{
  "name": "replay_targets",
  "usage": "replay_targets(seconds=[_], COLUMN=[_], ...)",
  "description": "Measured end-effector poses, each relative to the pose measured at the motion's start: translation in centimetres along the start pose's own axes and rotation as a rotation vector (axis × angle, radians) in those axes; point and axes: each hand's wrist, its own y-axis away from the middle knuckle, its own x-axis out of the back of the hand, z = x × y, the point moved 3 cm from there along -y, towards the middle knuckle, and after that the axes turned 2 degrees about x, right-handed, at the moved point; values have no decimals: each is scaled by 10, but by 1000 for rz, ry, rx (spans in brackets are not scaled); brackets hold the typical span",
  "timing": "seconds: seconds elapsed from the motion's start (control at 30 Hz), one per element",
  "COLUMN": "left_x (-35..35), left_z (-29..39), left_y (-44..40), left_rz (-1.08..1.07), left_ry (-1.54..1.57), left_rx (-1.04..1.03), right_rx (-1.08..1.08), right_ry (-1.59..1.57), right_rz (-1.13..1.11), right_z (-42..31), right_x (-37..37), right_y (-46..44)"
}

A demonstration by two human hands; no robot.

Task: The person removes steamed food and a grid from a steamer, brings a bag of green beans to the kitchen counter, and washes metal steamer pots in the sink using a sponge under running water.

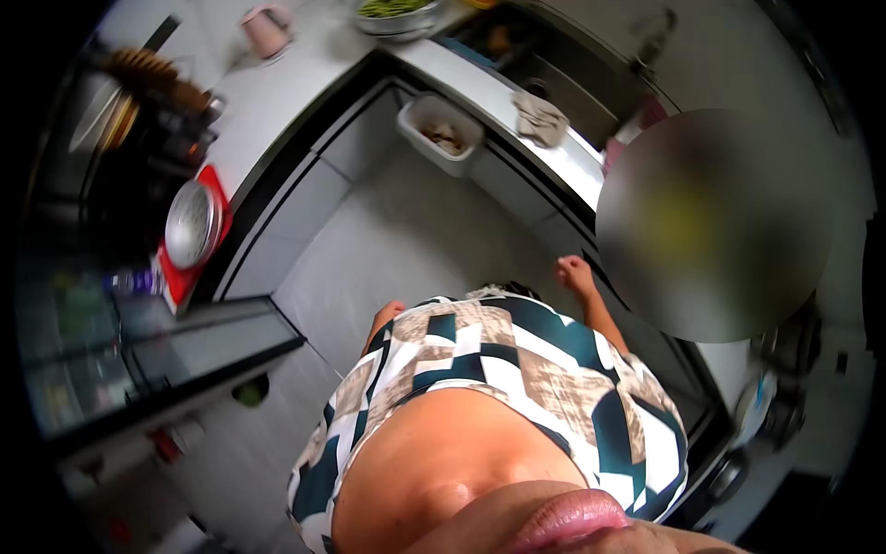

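Observation:
My right hand (574, 275) hangs at my side near the dark edge of the counter on the right, its fingers curled in; whether anything is inside them is too small to tell. My left hand (391, 312) is low at my other side, mostly hidden by my patterned top (461, 342), and its fingers cannot be made out. Neither hand touches the counter (286, 78). Beyond them, a white bin (441, 135) with scraps inside hangs at the cabinet front below the counter.
A silver colander (193, 223) rests on a red mat (221, 198) at the left. A pink jug (267, 32), a bowl of green vegetables (397, 17) and a beige cloth (541, 120) lie along the counter, by the sink (563, 88). A blurred circle covers the right.

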Motion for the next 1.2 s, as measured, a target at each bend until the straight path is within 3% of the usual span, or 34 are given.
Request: replay_targets(seconds=[0.1, 0.23, 0.37, 0.47, 0.53, 0.6, 0.67, 0.7, 0.77, 0.83, 0.9, 0.97, 1.0, 1.03, 1.07, 1.1, 1.13, 1.2], left_x=[-4, -2, -8, -22, -50, -71, -106, -110, -126, -144, -178, -228, -241, -251, -272, -298, -326, -356], left_z=[4, -3, -35, -52, -100, -63, -33, -11, -36, -55, -107, -180, -179, -178, -196, -217, -245, -262], left_y=[-18, -28, -43, -36, -53, -35, -23, -4, 31, 72, 102, 137, 171, 203, 225, 243, 256, 290], left_rz=[-11, 71, 170, 171, 158, 155, 201, 199, 340, 465, 458, 387, 633, 676, 656, 604, 552, 572], left_ry=[7, -21, 33, 95, 185, 308, 87, 34, 91, 67, -272, -434, -486, 63, 124, -329, -320, 84], left_rx=[-2, 12, -3, -68, -28, -8, 46, 125, 96, 71, 10, 218, 58, 575, 561, 455, 535, 743], right_rx=[-79, -211, -204, -127, -73, -14, 175, 96, 23, 40, -5, -19, -16, -6, 7, 20, 35, 59], right_ry=[-42, -13, -50, 349, 419, 444, 500, 533, 561, 615, 720, 825, 870, 910, 949, 974, 1002, 1044], right_rz=[142, 40, 183, 96, -13, -101, -279, -311, -440, -593, -708, -825, -871, -914, -958, -985, -1012, -1060], right_z=[-2, 6, 23, -4, -1, -9, -14, 12, 68, 82, 77, 65, 59, 56, 53, 53, 53, 61], right_x=[17, 41, 52, 46, 35, 38, 60, 70, 82, 64, 33, -11, -35, -61, -87, -112, -139, -190], right_y=[11, 23, 32, 34, 21, 0, -29, -53, -100, -110, -117, -121, -121, -123, -121, -115, -107, -87])
